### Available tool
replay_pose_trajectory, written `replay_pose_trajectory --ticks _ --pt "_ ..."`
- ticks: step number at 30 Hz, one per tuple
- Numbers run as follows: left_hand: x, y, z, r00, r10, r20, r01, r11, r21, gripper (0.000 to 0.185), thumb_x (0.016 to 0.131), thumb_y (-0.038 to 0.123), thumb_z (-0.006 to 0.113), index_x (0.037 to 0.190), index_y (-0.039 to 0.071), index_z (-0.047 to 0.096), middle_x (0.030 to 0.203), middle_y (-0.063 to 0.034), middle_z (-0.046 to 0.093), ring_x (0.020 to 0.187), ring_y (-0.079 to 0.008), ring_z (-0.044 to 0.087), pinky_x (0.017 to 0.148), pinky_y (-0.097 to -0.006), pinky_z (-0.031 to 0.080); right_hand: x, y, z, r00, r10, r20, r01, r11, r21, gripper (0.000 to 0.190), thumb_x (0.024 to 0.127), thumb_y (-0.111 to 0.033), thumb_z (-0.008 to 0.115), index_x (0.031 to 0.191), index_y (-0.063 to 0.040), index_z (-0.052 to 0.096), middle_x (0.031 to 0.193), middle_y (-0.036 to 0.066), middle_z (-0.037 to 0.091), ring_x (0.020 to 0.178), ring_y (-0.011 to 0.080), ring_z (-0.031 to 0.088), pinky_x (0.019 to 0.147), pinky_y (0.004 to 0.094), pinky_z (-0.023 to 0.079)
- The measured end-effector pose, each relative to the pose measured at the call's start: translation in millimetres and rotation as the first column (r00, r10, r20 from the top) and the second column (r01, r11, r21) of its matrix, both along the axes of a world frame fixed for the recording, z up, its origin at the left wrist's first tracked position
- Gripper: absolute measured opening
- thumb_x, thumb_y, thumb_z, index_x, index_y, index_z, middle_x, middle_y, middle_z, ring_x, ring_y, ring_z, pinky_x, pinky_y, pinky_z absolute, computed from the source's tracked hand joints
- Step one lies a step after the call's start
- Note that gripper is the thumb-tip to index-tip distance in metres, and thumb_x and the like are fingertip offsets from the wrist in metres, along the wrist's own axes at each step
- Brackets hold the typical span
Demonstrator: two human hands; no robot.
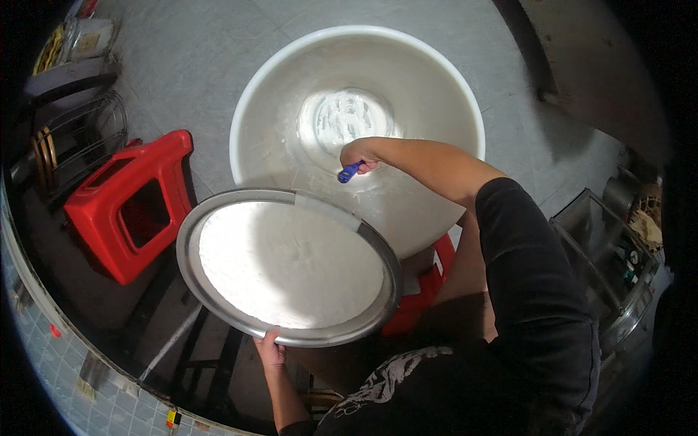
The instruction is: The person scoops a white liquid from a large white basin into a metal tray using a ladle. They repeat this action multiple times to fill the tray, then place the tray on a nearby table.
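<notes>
My left hand (271,349) grips the near rim of a wide round metal basin (188,261). Smooth white material (294,261), powder or paste, fills much of the basin; I cannot tell which. A pale strip runs along part of its far rim. My right hand (360,154) reaches into a large white plastic tub (283,92), closed around a blue handle (349,173). Whatever the handle belongs to is hidden by my hand. White residue (351,117) lies streaked over the tub's bottom. The basin overlaps the tub's near edge from above.
A red plastic stool (117,218) lies tipped to the left. Another red plastic piece (420,300) shows under my right arm. At left is a wire rack (103,122); at right, a metal-framed unit (589,245). A tiled counter (92,387) curves along the lower left, bearing a brush (87,384).
</notes>
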State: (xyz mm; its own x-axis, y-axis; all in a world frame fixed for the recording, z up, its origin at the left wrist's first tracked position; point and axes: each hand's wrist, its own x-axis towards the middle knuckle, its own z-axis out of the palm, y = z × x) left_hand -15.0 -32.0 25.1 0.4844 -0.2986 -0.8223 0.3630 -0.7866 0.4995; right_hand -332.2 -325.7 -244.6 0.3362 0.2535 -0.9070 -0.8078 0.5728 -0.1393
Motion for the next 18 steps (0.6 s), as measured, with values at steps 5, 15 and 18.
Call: replay_pose_trajectory --ticks 5,15,18 --pt "4.5 0.9 -3.2 1.0 -0.019 0.007 0.019 1.0 0.003 0.055 0.068 -0.001 0.055 0.121 0.002 0.043 0.108 -0.0099 0.052 0.098 -0.0235 0.053 0.084 -0.0368 0.046 3.1 -18.4 -12.5 0.941 -0.219 -0.257 0.255 0.96 0.116 0.016 0.079 -0.015 0.045 0.065 -0.01 0.038 0.05 0.003 0.039 0.032 0.0096 0.04 0.028 0.0206 0.033" --pt "-2.0 -6.8 2.6 1.0 0.012 0.004 -0.012 1.0 0.01 0.052 0.066 -0.005 0.058 0.117 0.003 0.048 0.104 -0.0069 0.054 0.093 -0.0206 0.055 0.08 -0.0334 0.048 7.6 -22.6 -15.3 0.431 -0.898 -0.092 0.882 0.397 0.254 0.015 0.08 -0.021 0.05 0.071 -0.009 0.048 0.06 0.009 0.05 0.039 0.0071 0.04 0.03 0.0167 0.026" --pt "2.5 1.7 -0.8 0.999 0.026 0.021 -0.026 1.0 -0.008 0.05 0.067 -0.004 0.058 0.115 0.003 0.048 0.101 -0.0061 0.054 0.09 -0.0193 0.055 0.079 -0.0319 0.048 10.6 -27.4 -8.0 0.249 -0.966 -0.069 0.94 0.224 0.257 0.014 0.08 -0.022 0.049 0.074 -0.009 0.049 0.062 0.009 0.05 0.041 0.0062 0.037 0.033 0.0177 0.025"
